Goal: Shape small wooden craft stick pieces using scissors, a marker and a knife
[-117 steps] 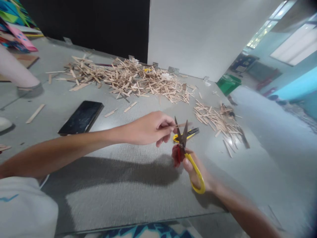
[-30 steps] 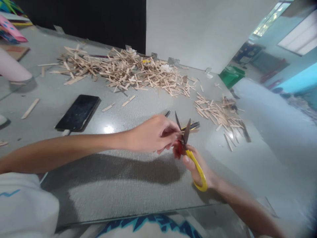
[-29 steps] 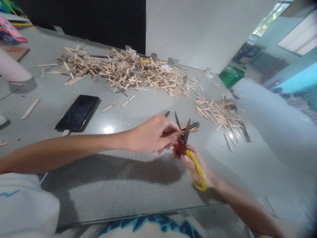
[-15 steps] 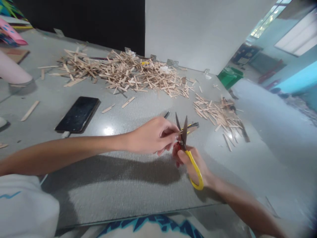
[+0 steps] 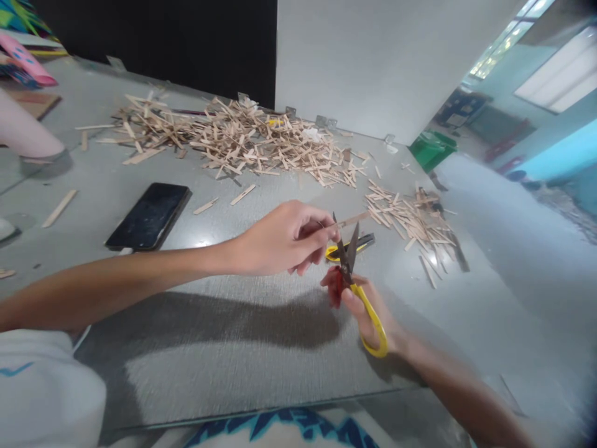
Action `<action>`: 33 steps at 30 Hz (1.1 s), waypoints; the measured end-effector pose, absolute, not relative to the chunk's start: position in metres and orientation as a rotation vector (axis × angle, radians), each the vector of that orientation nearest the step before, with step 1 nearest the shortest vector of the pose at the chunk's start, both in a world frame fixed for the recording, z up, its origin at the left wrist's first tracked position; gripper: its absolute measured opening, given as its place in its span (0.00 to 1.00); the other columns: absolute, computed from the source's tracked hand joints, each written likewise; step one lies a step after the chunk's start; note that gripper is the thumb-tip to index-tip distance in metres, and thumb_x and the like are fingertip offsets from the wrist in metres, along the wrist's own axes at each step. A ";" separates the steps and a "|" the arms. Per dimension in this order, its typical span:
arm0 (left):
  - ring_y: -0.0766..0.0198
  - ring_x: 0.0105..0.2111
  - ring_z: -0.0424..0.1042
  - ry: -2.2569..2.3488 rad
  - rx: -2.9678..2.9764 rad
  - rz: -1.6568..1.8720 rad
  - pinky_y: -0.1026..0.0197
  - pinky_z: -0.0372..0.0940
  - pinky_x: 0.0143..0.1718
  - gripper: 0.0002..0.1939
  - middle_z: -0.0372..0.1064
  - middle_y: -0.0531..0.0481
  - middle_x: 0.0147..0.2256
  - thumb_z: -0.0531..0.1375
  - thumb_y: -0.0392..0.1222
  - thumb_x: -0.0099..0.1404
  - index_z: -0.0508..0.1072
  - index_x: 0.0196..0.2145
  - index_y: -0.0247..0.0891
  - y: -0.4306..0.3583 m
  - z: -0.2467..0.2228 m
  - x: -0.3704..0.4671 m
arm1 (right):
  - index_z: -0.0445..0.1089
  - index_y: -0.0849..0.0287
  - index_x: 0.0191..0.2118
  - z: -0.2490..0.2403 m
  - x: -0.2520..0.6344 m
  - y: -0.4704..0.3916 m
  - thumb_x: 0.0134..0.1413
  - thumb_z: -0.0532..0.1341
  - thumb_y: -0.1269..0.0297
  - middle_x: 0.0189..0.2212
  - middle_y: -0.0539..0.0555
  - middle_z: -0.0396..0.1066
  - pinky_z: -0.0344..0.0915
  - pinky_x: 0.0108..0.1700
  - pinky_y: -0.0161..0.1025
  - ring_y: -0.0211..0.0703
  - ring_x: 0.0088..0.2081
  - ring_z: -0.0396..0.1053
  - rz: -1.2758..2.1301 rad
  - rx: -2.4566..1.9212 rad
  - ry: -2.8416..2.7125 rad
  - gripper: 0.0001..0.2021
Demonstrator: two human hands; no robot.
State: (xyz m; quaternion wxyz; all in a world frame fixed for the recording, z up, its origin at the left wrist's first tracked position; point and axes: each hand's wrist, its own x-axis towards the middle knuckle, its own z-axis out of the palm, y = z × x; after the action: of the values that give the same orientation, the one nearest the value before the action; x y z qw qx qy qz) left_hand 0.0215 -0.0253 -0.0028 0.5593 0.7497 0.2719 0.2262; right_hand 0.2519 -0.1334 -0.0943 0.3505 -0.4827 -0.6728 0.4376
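Observation:
My left hand (image 5: 298, 239) pinches a thin wooden stick (image 5: 353, 219) that points to the right, behind the scissor blades. Yellow-handled scissors (image 5: 373, 320) are in my right hand (image 5: 368, 305), their blades parted and pointing away from me, close to my left fingertips. Under the blades, a yellow and black cutter (image 5: 361, 242) lies on the table. Small sticks form a heap (image 5: 396, 211) to the right, and a larger pile of sticks (image 5: 242, 137) spreads along the back of the table.
A black phone (image 5: 149, 216) with a white cable lies at the left on the grey table (image 5: 209, 373). Near it are a few loose sticks (image 5: 60, 208). A pink object (image 5: 28, 127) is at the left edge. Beyond the table stands a green bin (image 5: 431, 149).
My left hand has risen slightly, and the stick in it now shows above the cutter. More of the cutter is visible. The scissors have shifted a little right, their blades still parted.

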 end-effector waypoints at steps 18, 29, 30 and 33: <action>0.73 0.19 0.69 0.534 1.791 0.306 0.71 0.62 0.21 0.17 0.73 0.54 0.26 0.61 0.50 0.80 0.76 0.36 0.35 -0.024 -0.009 0.023 | 0.75 0.58 0.44 -0.083 0.247 -0.135 0.74 0.54 0.32 0.32 0.53 0.69 0.62 0.34 0.41 0.45 0.32 0.66 1.079 -1.228 -1.772 0.31; 0.72 0.18 0.69 0.524 1.805 0.303 0.72 0.63 0.20 0.14 0.73 0.54 0.26 0.57 0.44 0.81 0.79 0.42 0.34 -0.026 -0.012 0.024 | 0.74 0.58 0.42 -0.078 0.247 -0.136 0.74 0.53 0.33 0.31 0.52 0.67 0.61 0.34 0.40 0.42 0.31 0.64 1.100 -1.223 -1.775 0.30; 0.72 0.18 0.69 0.525 1.811 0.308 0.72 0.63 0.20 0.14 0.73 0.54 0.25 0.57 0.43 0.81 0.80 0.42 0.34 -0.025 -0.012 0.024 | 0.73 0.58 0.41 -0.079 0.247 -0.136 0.74 0.54 0.33 0.31 0.52 0.67 0.61 0.34 0.40 0.42 0.31 0.64 1.105 -1.222 -1.770 0.30; 0.73 0.17 0.68 0.532 1.832 0.313 0.72 0.62 0.20 0.14 0.71 0.55 0.24 0.57 0.42 0.80 0.80 0.41 0.34 -0.027 -0.013 0.023 | 0.70 0.57 0.37 -0.086 0.249 -0.135 0.74 0.55 0.33 0.31 0.51 0.65 0.61 0.33 0.39 0.41 0.30 0.63 1.182 -1.221 -1.738 0.29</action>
State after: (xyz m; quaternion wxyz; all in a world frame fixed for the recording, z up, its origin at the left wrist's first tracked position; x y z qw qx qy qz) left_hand 0.0227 -0.0265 -0.0133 0.5679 0.7800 0.2266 0.1331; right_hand 0.2494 -0.1355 -0.0857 0.3480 -0.4709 -0.6704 0.4558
